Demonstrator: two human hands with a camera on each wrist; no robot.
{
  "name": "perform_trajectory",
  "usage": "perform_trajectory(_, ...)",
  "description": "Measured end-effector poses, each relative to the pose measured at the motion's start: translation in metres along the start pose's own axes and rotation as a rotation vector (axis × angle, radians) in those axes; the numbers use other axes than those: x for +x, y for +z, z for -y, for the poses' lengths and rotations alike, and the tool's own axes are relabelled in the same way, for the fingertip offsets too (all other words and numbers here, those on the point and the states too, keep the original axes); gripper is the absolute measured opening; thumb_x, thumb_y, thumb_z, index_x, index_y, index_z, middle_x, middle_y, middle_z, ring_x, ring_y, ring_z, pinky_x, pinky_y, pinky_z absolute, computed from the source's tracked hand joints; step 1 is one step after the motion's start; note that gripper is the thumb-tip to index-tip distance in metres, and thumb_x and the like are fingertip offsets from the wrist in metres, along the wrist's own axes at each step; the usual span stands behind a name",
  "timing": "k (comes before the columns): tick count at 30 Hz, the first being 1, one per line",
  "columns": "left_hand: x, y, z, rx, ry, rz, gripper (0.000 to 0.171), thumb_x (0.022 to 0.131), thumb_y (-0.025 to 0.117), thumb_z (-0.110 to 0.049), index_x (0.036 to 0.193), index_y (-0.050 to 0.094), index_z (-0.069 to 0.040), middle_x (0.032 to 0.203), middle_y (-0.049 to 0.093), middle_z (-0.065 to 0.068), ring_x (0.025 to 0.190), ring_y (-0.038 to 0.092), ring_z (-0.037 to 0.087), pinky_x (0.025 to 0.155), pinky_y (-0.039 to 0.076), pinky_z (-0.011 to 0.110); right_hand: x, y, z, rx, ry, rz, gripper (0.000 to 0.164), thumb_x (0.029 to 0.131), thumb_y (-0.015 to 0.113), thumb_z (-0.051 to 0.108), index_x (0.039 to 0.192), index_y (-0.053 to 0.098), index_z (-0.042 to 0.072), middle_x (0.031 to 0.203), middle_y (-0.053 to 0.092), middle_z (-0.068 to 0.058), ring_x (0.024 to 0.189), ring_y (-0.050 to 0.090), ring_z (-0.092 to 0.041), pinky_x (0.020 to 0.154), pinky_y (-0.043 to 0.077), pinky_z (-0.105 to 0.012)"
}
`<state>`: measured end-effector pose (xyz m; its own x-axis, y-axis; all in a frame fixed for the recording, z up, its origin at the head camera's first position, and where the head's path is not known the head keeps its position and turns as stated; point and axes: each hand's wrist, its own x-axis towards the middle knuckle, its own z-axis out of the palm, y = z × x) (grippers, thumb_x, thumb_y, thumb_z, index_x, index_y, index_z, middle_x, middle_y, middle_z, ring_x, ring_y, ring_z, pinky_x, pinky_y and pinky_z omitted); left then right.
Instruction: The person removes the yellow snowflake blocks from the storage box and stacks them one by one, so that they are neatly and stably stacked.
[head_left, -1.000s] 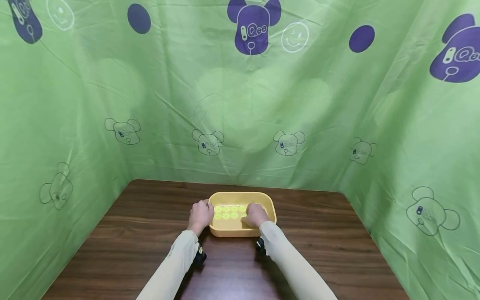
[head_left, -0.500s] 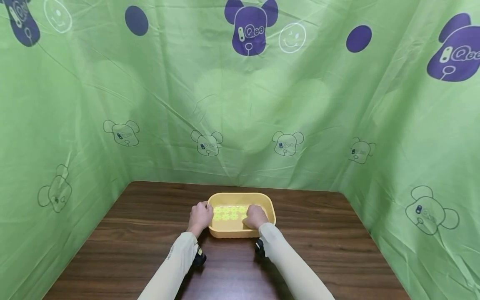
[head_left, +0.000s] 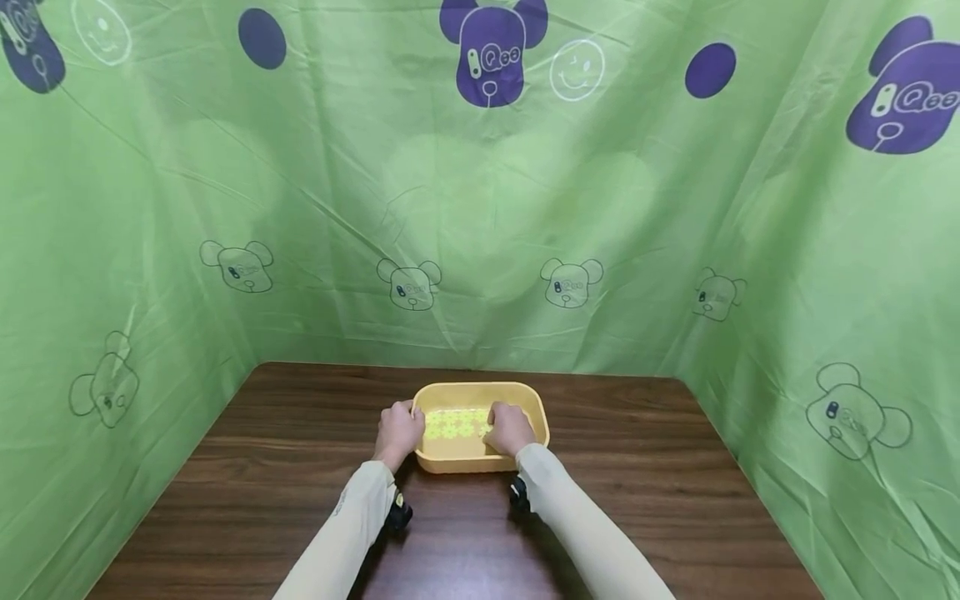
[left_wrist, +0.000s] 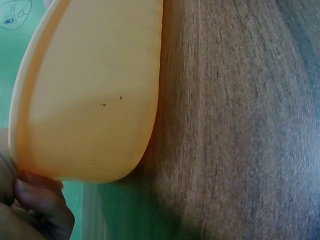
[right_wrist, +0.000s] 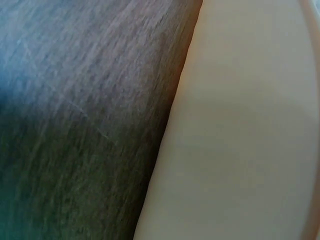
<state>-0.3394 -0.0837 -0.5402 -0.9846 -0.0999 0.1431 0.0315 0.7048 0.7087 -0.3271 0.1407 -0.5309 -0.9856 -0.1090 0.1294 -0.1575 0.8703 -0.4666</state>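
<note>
Cloth (head_left: pixel 480 183), green, printed with bear heads: hung behind and at both sides.
Worktop (head_left: pixel 652 467), dark wood grain: under the tub.
Sleeves (head_left: pixel 337 529), pale, a pair: mine, reaching in from the near side.
Tub (head_left: pixel 465 467), yellow, rounded corners, one: upright on the worktop ahead of me, long axis running left to right.
Left grip (head_left: pixel 399 433), mine: holding the rim at the tub's left end.
Right grip (head_left: pixel 512 429), mine: down inside the tub's right half, fingers bent; the tips are hidden, so I cannot tell whether they pinch anything.
Flower shapes (head_left: pixel 453 423), yellow-green, grouped: on the tub floor, left and middle, the group likewise longest left to right. They lie leftward of my right grip, just beside it; that grip, inside with them, is the nearer. Loose or joined: too small to tell.
Specks (left_wrist: pixel 104 105), dark, few: on the tub's outer wall.
</note>
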Motion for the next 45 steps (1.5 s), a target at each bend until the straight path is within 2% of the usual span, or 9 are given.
perform_trajectory(5,0.003,-0.003,0.001,0.016,0.01,0.021,0.029,0.096,0.055,-0.016,0.112,0.073,0.0,0.104,0.072,0.025,0.088,0.07,0.035,0.081,0.056,0.05,0.003,-0.009,0.001,0.063,-0.057,-0.067,0.015,0.08,0.079,0.005,0.078,0.065,0.009,0.072,0.063,-0.001,0.067,0.057,-0.016,0.063,0.048,-0.031)
perform_trajectory(8,0.005,-0.008,0.004,0.022,0.012,0.039,0.033,0.097,0.055,-0.016,0.119,0.072,0.001,0.109,0.072,0.025,0.094,0.07,0.036,0.084,0.056,0.05,0.006,-0.028,-0.001,0.16,-0.058,-0.126,0.013,0.084,0.08,0.009,0.08,0.067,0.012,0.076,0.068,0.001,0.07,0.062,-0.012,0.067,0.053,-0.029)
perform_trajectory(13,0.009,-0.021,0.015,0.053,0.018,0.052,0.037,0.098,0.054,-0.017,0.126,0.069,0.002,0.113,0.071,0.027,0.098,0.07,0.039,0.086,0.056,0.052,0.011,-0.078,-0.018,0.32,0.067,-0.21,0.01,0.086,0.08,0.014,0.09,0.072,0.012,0.084,0.072,-0.004,0.077,0.067,-0.017,0.072,0.055,-0.032)
perform_trajectory(16,0.011,-0.028,0.02,0.07,0.002,0.05,0.038,0.097,0.053,-0.017,0.127,0.068,0.001,0.115,0.071,0.028,0.099,0.069,0.04,0.086,0.055,0.053,0.014,-0.099,-0.041,0.36,0.132,-0.199,0.012,0.086,0.079,0.012,0.094,0.072,0.007,0.088,0.073,-0.009,0.077,0.07,-0.023,0.069,0.056,-0.031)
perform_trajectory(18,0.013,-0.032,0.023,0.083,-0.013,0.054,0.039,0.098,0.052,-0.018,0.129,0.067,0.0,0.118,0.069,0.028,0.101,0.069,0.041,0.086,0.055,0.054,0.014,-0.104,-0.06,0.366,0.175,-0.173,0.012,0.086,0.079,0.011,0.095,0.072,0.005,0.089,0.074,-0.011,0.075,0.071,-0.024,0.065,0.057,-0.029)
perform_trajectory(24,0.016,-0.036,0.023,0.106,-0.038,0.088,0.041,0.1,0.05,-0.02,0.134,0.063,-0.002,0.123,0.067,0.028,0.103,0.068,0.042,0.084,0.054,0.054,0.002,-0.088,-0.116,0.238,0.267,-0.064,0.008,0.086,0.076,0.01,0.089,0.077,0.003,0.079,0.074,-0.006,0.063,0.065,-0.014,0.058,0.051,-0.026)
perform_trajectory(29,0.017,-0.035,0.021,0.111,-0.043,0.093,0.042,0.1,0.049,-0.02,0.136,0.062,-0.002,0.124,0.067,0.027,0.105,0.068,0.041,0.084,0.054,0.054,-0.01,-0.071,-0.141,0.189,0.324,-0.013,0.006,0.085,0.074,0.008,0.086,0.078,0.003,0.077,0.073,-0.004,0.065,0.063,-0.015,0.059,0.05,-0.026)
perform_trajectory(37,0.015,-0.033,0.023,0.108,-0.039,0.071,0.041,0.1,0.05,-0.021,0.134,0.063,-0.002,0.123,0.067,0.028,0.105,0.068,0.042,0.084,0.054,0.055,-0.017,-0.066,-0.148,0.124,0.293,-0.036,0.005,0.085,0.075,0.01,0.084,0.078,0.005,0.085,0.074,-0.006,0.084,0.064,-0.025,0.077,0.053,-0.038)
perform_trajectory(45,0.012,-0.033,0.023,0.112,-0.024,0.072,0.04,0.101,0.05,-0.019,0.134,0.063,0.001,0.124,0.067,0.028,0.105,0.068,0.044,0.085,0.055,0.055,-0.019,-0.065,-0.145,0.154,0.293,0.037,0.015,0.08,0.082,0.015,0.088,0.075,0.004,0.074,0.07,-0.003,0.07,0.063,-0.017,0.067,0.051,-0.032)
